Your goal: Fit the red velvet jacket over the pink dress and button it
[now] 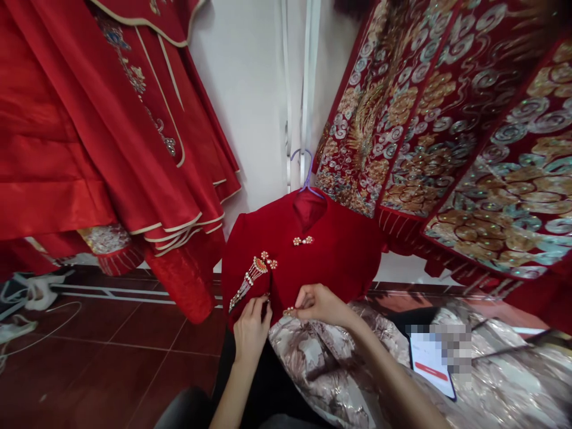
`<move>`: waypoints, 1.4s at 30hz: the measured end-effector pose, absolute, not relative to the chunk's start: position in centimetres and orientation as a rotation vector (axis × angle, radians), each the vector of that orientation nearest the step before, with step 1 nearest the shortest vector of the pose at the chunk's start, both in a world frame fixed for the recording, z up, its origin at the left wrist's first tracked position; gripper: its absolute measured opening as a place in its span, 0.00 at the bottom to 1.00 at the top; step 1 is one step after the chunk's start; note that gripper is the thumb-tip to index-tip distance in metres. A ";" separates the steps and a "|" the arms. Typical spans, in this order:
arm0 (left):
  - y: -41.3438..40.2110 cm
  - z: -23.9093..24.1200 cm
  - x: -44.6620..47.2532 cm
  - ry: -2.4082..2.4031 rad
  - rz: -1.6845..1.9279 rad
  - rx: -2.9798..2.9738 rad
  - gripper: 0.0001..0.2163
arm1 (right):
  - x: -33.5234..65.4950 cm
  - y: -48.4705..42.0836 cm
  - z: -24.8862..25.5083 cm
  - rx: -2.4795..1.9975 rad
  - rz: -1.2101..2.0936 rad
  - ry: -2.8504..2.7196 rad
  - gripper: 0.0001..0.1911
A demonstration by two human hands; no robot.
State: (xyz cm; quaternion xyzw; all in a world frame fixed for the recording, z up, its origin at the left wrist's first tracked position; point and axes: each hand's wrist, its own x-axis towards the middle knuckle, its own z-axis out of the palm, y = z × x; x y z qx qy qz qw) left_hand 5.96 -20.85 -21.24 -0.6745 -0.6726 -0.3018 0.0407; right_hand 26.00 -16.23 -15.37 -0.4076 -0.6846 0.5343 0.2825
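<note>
A dark red jacket (pixel 339 256) hangs in front of me on a purple hanger (pixel 308 170). Its collar clasp (pixel 302 241), made of gold flower shapes, is fastened, while lower down the front gapes. On the left panel sits a beaded tassel brooch (pixel 250 277) beside another flower clasp (pixel 269 260). My left hand (pixel 252 328) is closed at the left front edge, pinching a small clasp piece that its fingers mostly cover. Opposite, my right hand (pixel 322 305) pinches a gold flower clasp (pixel 288 311) on the right front edge. The two hands are apart.
Red garments with pale piping (pixel 174 179) hang at left, and embroidered red garments (pixel 402 119) at right. Patterned shiny fabric (pixel 330 375) lies across my lap under my right arm, with a lit phone (pixel 431 363) on it. A white rack bar (pixel 116 293) runs above the tiled floor.
</note>
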 end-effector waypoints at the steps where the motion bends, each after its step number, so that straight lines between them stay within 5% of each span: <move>1: -20.7 -21.2 6.1 -2.067 -0.914 -2.059 0.11 | 25.6 -16.5 -15.4 -1.065 1.466 -1.841 0.10; 12: -19.9 -21.2 6.4 -2.089 -0.992 -2.090 0.09 | 23.4 -16.7 -15.8 -1.172 1.087 -1.797 0.06; 27: -20.8 -20.8 7.2 -2.193 -1.977 -1.984 0.10 | 22.6 -16.5 -17.5 -1.004 1.097 -1.811 0.11; 42: -20.8 -20.5 7.4 -2.278 -2.281 -1.952 0.12 | 22.0 -16.9 -17.6 -0.943 1.013 -1.834 0.07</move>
